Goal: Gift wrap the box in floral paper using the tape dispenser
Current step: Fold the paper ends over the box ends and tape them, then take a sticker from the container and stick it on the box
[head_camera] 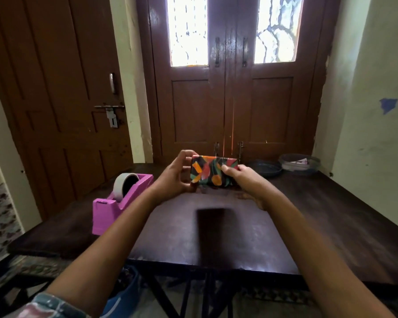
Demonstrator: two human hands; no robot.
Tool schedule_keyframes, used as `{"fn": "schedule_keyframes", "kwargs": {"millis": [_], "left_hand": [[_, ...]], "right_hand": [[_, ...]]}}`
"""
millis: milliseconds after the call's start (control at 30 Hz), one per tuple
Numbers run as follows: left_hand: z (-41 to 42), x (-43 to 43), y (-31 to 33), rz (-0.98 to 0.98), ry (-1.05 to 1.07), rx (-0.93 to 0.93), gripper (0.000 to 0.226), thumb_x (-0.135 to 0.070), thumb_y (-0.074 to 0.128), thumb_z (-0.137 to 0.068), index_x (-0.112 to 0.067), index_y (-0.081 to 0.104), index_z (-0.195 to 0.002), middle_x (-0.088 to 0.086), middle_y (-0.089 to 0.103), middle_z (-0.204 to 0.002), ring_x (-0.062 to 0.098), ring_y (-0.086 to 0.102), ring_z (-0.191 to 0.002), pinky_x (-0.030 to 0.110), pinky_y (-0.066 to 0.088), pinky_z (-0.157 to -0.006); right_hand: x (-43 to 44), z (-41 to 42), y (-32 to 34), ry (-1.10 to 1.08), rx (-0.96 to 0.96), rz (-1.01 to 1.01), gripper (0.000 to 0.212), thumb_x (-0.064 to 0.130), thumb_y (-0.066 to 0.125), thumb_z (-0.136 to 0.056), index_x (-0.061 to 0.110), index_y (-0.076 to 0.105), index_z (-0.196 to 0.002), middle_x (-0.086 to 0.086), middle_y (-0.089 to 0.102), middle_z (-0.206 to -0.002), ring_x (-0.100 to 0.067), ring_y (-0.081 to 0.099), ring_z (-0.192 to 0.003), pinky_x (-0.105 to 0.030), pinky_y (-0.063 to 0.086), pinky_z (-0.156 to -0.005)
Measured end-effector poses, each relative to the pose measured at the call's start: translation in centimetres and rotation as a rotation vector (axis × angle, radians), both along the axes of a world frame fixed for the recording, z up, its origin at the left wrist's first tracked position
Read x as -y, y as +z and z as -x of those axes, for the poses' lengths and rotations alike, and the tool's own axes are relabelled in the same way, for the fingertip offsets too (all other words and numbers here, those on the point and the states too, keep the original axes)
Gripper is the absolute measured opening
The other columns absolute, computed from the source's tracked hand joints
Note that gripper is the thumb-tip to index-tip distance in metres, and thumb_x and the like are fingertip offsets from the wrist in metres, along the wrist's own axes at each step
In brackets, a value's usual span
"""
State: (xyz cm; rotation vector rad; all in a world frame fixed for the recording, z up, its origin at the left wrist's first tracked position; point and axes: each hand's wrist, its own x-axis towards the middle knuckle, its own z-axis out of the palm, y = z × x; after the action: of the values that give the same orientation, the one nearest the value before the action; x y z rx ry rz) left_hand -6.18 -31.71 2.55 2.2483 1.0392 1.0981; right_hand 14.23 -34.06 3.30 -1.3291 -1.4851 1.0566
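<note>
so: your left hand and right hand both grip the wrapped box by its short ends, lifted above the desk. looks light, stiff; glossy paper probably slippery. keep to the ends. tape dispenser sits left.

My light comes mostly from the two glass panes at top centre, and they are blown out to near white. The room around them reads dim and brown. The box throws a dark, soft-edged shadow on the table at mid-frame, with a dull sheen beside it. Straight lines bow at the left and right edges, and the lower corners look smeared.
</note>
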Motion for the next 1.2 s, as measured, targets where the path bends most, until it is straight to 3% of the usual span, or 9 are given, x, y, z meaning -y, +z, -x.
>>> {"fn": "schedule_keyframes", "kwargs": {"millis": [167,267,433,567,733,900,1000,1100,1200], "left_hand": [[0.0,-0.4,-5.9,-0.004,0.052,-0.092,0.07,-0.003,0.077,-0.07,-0.035,0.039,-0.118,0.002,0.046,-0.124,0.009,0.057,-0.102,0.012,0.053,-0.074],[1.3,-0.4,-8.6,0.102,0.016,-0.161,0.065,0.008,0.062,-0.076,-0.041,0.047,-0.115,-0.004,0.047,-0.13,0.011,0.059,-0.109,0.022,0.053,-0.084],[1.8,-0.3,-7.3,0.271,0.097,0.022,0.037,-0.002,0.053,-0.092,-0.019,0.056,-0.125,0.0,0.063,-0.118,0.001,0.06,-0.103,0.018,0.05,-0.086],[-0.2,-0.5,-6.8,0.458,0.176,0.127,0.028,-0.028,0.054,-0.094,-0.013,0.062,-0.116,0.002,0.066,-0.105,0.009,0.061,-0.094,0.017,0.049,-0.079],[-1.3,-0.4,-7.9,0.553,0.128,0.257,0.019,-0.027,0.049,-0.097,-0.02,0.06,-0.11,-0.01,0.065,-0.094,0.001,0.062,-0.083,0.005,0.047,-0.063],[-1.6,0.1,-7.4,0.632,0.131,0.344,0.022,-0.028,0.052,-0.095,-0.019,0.06,-0.113,0.004,0.066,-0.11,0.009,0.062,-0.086,0.013,0.05,-0.062],[-1.9,0.4,-5.2,0.592,0.159,0.366,0.033,-0.032,0.047,-0.096,-0.025,0.052,-0.128,-0.006,0.055,-0.12,0.007,0.052,-0.102,0.009,0.045,-0.063],[-2.3,0.1,-3.3,0.487,0.087,0.339,0.028,-0.03,0.05,-0.095,-0.029,0.058,-0.121,0.0,0.058,-0.126,0.01,0.056,-0.104,0.019,0.049,-0.079],[-3.2,0.0,-2.7,0.406,0.054,0.199,0.037,-0.031,0.061,-0.089,-0.031,0.055,-0.125,0.001,0.052,-0.133,0.017,0.053,-0.116,0.031,0.051,-0.09]], "right_hand": [[0.1,0.2,-6.7,-0.02,-0.021,-0.101,0.04,0.015,0.065,-0.085,0.013,0.048,-0.121,-0.008,0.061,-0.116,-0.018,0.06,-0.103,-0.028,0.05,-0.086],[0.6,0.2,-9.3,0.017,0.025,-0.046,0.054,0.006,0.069,-0.08,0.009,0.043,-0.127,-0.008,0.058,-0.121,-0.018,0.057,-0.11,-0.029,0.047,-0.094],[0.4,-0.3,-8.1,-0.035,-0.029,0.016,0.048,0.039,0.062,-0.085,0.011,0.044,-0.12,0.002,0.053,-0.113,-0.012,0.052,-0.104,-0.022,0.044,-0.081],[-0.3,1.1,-7.6,0.006,0.07,-0.029,0.054,0.034,0.053,-0.092,0.02,0.03,-0.139,0.002,0.048,-0.13,-0.013,0.047,-0.113,-0.03,0.039,-0.099],[-1.0,2.1,-8.9,-0.029,0.15,-0.011,0.069,0.033,0.049,-0.092,0.024,0.012,-0.15,-0.007,0.033,-0.149,-0.025,0.037,-0.133,-0.04,0.03,-0.111],[-1.0,2.0,-8.8,-0.04,0.036,0.027,0.068,0.028,0.053,-0.091,0.026,0.018,-0.148,-0.006,0.042,-0.141,-0.023,0.045,-0.125,-0.041,0.036,-0.108],[-1.4,1.6,-9.0,-0.046,-0.107,0.057,0.061,0.035,0.054,-0.089,0.023,0.027,-0.143,-0.005,0.052,-0.129,-0.02,0.055,-0.112,-0.042,0.042,-0.102],[-1.5,1.4,-8.6,-0.044,-0.168,0.139,0.067,0.063,0.054,-0.08,0.014,0.044,-0.124,-0.006,0.06,-0.119,-0.016,0.06,-0.102,-0.036,0.048,-0.093],[-1.5,1.4,-8.5,-0.013,-0.149,0.168,0.046,0.055,0.037,-0.093,0.019,0.055,-0.117,-0.002,0.061,-0.117,-0.013,0.058,-0.104,-0.029,0.05,-0.085]]}}
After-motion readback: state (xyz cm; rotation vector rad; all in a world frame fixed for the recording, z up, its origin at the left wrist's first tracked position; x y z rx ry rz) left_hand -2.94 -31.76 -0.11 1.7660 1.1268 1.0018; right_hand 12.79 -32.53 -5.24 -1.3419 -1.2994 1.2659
